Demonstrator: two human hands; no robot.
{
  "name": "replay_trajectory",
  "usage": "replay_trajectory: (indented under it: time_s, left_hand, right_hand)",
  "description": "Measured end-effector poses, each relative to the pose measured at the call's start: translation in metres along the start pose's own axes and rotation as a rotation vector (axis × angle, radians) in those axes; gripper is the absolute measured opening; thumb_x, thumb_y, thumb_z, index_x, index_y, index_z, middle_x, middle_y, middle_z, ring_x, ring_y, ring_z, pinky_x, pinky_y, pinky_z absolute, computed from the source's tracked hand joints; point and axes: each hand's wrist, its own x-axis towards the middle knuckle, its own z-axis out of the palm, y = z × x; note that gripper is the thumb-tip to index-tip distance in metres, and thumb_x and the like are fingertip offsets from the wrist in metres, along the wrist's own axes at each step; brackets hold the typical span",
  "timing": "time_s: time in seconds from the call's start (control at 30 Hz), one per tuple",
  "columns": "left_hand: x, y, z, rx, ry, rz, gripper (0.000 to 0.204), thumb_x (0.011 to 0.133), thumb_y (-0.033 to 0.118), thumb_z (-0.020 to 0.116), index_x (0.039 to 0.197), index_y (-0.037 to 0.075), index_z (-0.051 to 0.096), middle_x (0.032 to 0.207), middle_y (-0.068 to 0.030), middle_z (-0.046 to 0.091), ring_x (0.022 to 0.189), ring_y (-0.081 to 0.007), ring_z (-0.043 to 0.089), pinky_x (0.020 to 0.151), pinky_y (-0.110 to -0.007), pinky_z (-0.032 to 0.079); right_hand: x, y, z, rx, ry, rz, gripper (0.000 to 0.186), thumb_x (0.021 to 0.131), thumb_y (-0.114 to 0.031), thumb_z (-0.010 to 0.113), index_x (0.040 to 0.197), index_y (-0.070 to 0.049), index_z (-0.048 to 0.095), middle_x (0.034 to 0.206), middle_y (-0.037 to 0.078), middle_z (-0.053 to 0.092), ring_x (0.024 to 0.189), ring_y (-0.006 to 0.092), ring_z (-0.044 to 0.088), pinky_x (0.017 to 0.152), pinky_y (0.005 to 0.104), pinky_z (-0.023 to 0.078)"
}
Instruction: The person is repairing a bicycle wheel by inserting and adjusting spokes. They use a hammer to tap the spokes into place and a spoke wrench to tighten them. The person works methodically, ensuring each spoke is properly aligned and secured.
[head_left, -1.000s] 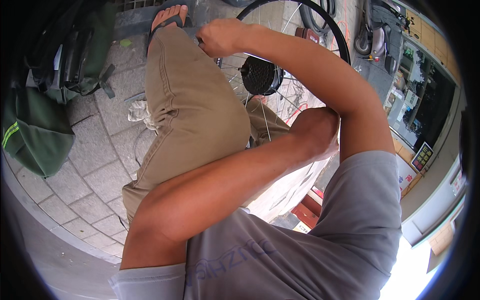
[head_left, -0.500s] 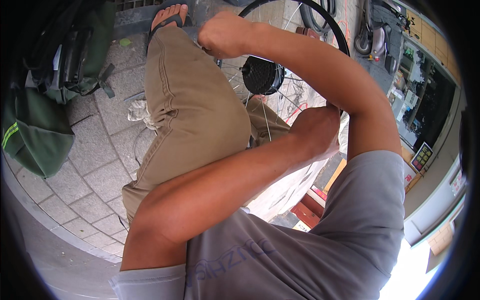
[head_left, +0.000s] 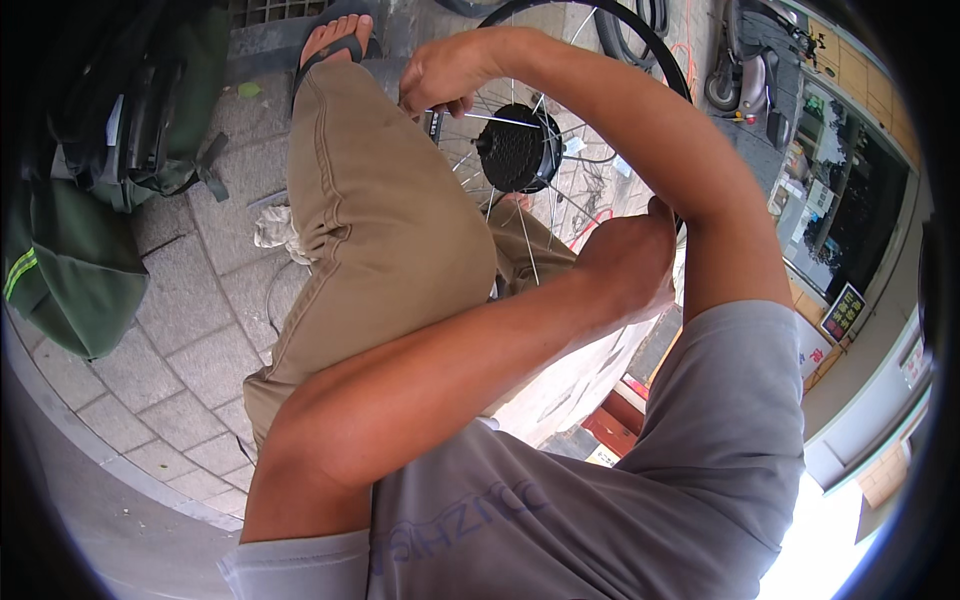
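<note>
A spoked wheel with a black rim [head_left: 655,48] lies in front of me, partly hidden by my right forearm and trouser leg. At its middle is a dark hub [head_left: 545,150] with a black toothed cassette [head_left: 507,152]. My left hand [head_left: 635,255] is closed on the rim at the right side, its fingertips mostly hidden. On the far left side of the wheel, my right hand [head_left: 445,75] has its fingers curled in close to the spokes. A bright spoke [head_left: 500,118] runs from beneath those fingers to the hub. What they pinch does not show clearly.
Green bags [head_left: 85,260] rest on the paving at left. A whitish crumpled cloth [head_left: 275,230] lies by my trouser leg [head_left: 390,220]. My sandalled foot [head_left: 340,40] is at the top. A scooter [head_left: 745,75] and a shop window [head_left: 840,190] stand at right.
My right hand has turned and its fingers have unrolled slightly, so a bright spoke now shows below them. The hub has shifted a little left. My left hand stays at the rim.
</note>
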Motion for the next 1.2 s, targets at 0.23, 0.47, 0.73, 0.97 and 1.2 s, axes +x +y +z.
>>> replay_trajectory:
  time_s: [0.23, 0.47, 0.73, 0.97, 1.2]
  left_hand:
    - [0.000, -0.005, 0.006, 0.014, 0.072, 0.035, 0.032, 0.087, 0.016, 0.064, 0.100, -0.013, 0.056, 0.079, -0.0301, 0.067, 0.077, -0.0468, 0.069, 0.073, -0.052, 0.056]
    - [-0.002, 0.002, 0.001, 0.031, 0.060, -0.014, 0.042, 0.086, 0.014, 0.063, 0.112, -0.015, 0.046, 0.076, -0.0300, 0.066, 0.075, -0.0471, 0.069, 0.072, -0.052, 0.056]
    - [-0.001, 0.003, -0.001, 0.055, 0.040, -0.012, 0.052, 0.086, 0.012, 0.062, 0.120, -0.020, 0.038, 0.074, -0.0322, 0.065, 0.072, -0.0475, 0.069, 0.070, -0.052, 0.056]
    - [-0.003, 0.003, -0.002, 0.055, 0.044, -0.016, 0.048, 0.085, 0.012, 0.063, 0.114, -0.020, 0.043, 0.075, -0.0322, 0.065, 0.073, -0.0474, 0.069, 0.072, -0.051, 0.057]
    - [-0.001, -0.004, 0.000, 0.074, 0.039, 0.027, 0.042, 0.086, 0.012, 0.063, 0.113, -0.016, 0.047, 0.083, -0.0308, 0.066, 0.080, -0.0474, 0.069, 0.077, -0.051, 0.056]
  right_hand:
    - [0.006, 0.003, 0.019, -0.557, 0.359, -0.267, 0.030, 0.090, -0.029, 0.068, 0.102, -0.002, 0.076, 0.086, 0.022, 0.071, 0.083, 0.0399, 0.068, 0.075, 0.0465, 0.055]
    - [-0.001, 0.023, 0.015, -0.446, 0.092, -0.150, 0.024, 0.090, -0.021, 0.068, 0.096, 0.001, 0.074, 0.090, 0.023, 0.071, 0.092, 0.0420, 0.068, 0.084, 0.0458, 0.053]
    - [-0.004, 0.034, 0.020, -0.602, 0.153, -0.271, 0.022, 0.085, -0.015, 0.066, 0.094, 0.003, 0.075, 0.092, 0.025, 0.072, 0.095, 0.0416, 0.070, 0.082, 0.0475, 0.055]
    - [-0.003, 0.048, 0.040, -0.590, 0.342, -0.231, 0.021, 0.082, -0.015, 0.067, 0.090, 0.004, 0.070, 0.093, 0.024, 0.071, 0.095, 0.0437, 0.069, 0.082, 0.0492, 0.056]
    - [-0.001, 0.046, 0.051, -0.762, 0.375, -0.280, 0.020, 0.081, -0.013, 0.064, 0.095, -0.001, 0.070, 0.095, 0.020, 0.072, 0.095, 0.0397, 0.071, 0.081, 0.0480, 0.057]
